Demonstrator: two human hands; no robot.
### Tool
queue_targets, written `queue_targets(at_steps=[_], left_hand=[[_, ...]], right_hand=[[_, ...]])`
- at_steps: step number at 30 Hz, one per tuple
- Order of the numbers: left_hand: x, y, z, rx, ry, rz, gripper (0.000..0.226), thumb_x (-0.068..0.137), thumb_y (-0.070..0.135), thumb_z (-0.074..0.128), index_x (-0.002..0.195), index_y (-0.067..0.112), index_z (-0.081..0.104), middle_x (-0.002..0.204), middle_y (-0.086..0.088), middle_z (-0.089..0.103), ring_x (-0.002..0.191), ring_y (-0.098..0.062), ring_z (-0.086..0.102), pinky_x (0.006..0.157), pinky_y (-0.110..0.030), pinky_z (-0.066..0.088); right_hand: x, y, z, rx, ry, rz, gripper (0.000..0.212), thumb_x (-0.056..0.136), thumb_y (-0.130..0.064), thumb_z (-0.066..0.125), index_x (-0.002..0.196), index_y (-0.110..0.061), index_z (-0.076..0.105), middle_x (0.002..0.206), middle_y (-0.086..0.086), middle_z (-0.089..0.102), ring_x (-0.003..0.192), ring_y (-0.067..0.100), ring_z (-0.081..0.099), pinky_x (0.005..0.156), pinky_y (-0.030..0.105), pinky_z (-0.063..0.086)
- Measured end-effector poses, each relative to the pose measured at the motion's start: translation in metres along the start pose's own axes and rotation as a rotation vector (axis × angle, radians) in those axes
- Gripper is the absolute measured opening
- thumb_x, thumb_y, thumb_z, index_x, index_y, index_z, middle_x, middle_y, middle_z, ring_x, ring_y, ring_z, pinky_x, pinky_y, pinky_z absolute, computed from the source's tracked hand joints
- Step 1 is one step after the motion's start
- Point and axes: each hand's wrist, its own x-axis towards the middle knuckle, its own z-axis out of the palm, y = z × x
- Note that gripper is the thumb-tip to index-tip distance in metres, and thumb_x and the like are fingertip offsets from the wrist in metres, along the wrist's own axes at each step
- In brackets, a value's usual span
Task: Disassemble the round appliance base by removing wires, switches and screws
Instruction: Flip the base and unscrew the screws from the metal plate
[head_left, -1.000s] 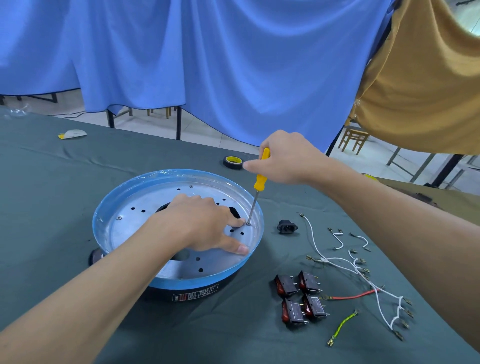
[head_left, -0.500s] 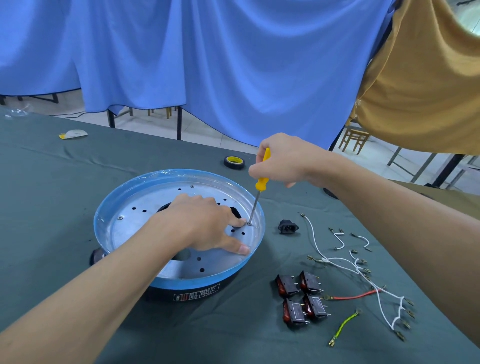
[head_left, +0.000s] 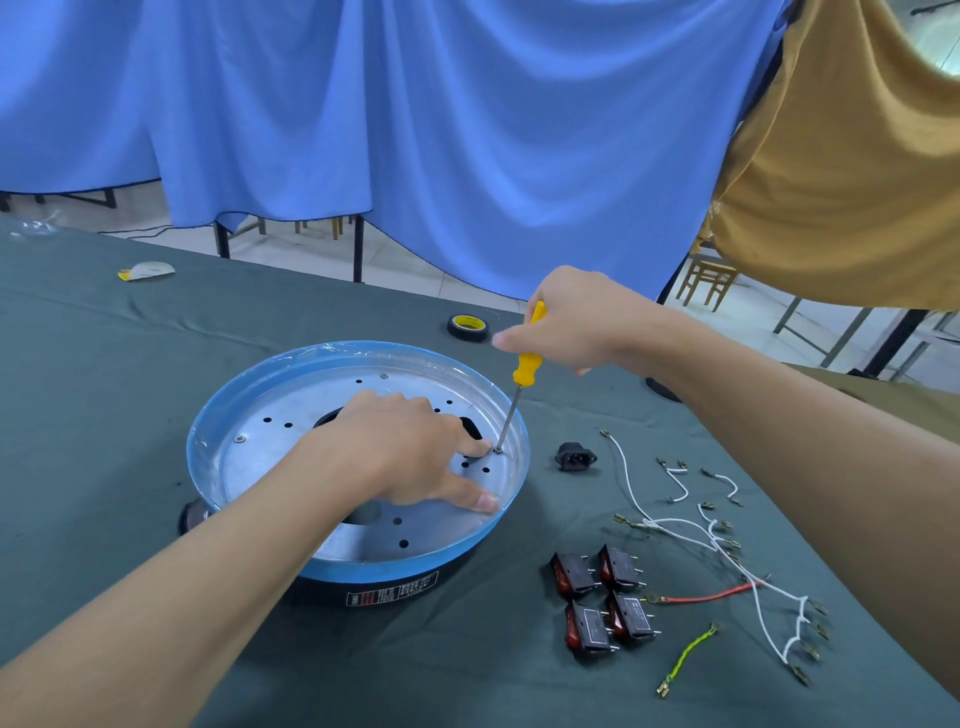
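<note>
The base (head_left: 208, 457) sits on the table (head_left: 104, 389), a bit left of middle, open side up: blue rim, silvery plate with holes inside. The left hand (head_left: 410, 452) lies flat on that plate with its fingers spread out and nothing gripped; the index fingertip is just beside a screw (head_left: 497, 450) at about 3 o'clock on the plate, and the thumb reaches toward the rim at 4 o'clock. The right hand (head_left: 576, 322) is wrapped around the yellow handle of a screwdriver (head_left: 527, 366) whose shaft slants down and whose tip is on that same screw. A second screw (head_left: 384, 375) shows at 12 o'clock on the plate.

Off the base, everything is on the cloth to the right:
- black socket (head_left: 575, 457) at 3 o'clock, near the rim
- four red-and-black switches (head_left: 605, 597) in a tight cluster at 5 o'clock
- white wires (head_left: 701, 530) spread out past the socket, with a red wire (head_left: 706, 596) and a green-yellow wire (head_left: 688, 652) just right of the switches

A tape roll (head_left: 467, 326) lies at 1 o'clock, beyond the base, just left of the right hand.
</note>
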Motion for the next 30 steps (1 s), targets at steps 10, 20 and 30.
queue_targets(at_steps=[10,20,30], left_hand=[[-0.0007,-0.0001,0.0001,0.001,-0.002,0.000,0.073,0.076,0.088,0.035,0.144,0.062,0.026,0.153,0.007,0.040,0.132,-0.026,0.044,0.090,-0.035,0.032],[0.0000,-0.0003,0.0003,0.006,0.004,0.001,0.073,0.076,0.088,0.036,0.144,0.062,0.026,0.152,0.007,0.041,0.130,-0.026,0.045,0.085,-0.034,0.030],[-0.0004,0.0001,-0.0004,0.012,-0.002,-0.001,0.072,0.077,0.088,0.035,0.144,0.062,0.026,0.154,0.007,0.040,0.131,-0.027,0.043,0.084,-0.035,0.028]], right_hand=[[-0.0018,0.0015,-0.0006,0.046,-0.017,0.008,0.048,0.085,-0.053,0.063,0.065,-0.011,0.050,0.047,-0.002,0.050,0.047,0.020,0.056,0.053,0.025,0.043],[-0.0022,0.0006,0.0008,0.043,-0.020,-0.004,0.044,0.084,-0.049,0.065,0.070,-0.009,0.052,0.057,0.002,0.050,0.051,0.022,0.057,0.053,0.025,0.047],[-0.0022,0.0002,0.0009,0.021,-0.019,0.001,0.042,0.084,-0.049,0.065,0.068,-0.012,0.053,0.059,0.001,0.048,0.051,0.022,0.052,0.048,0.023,0.043]])
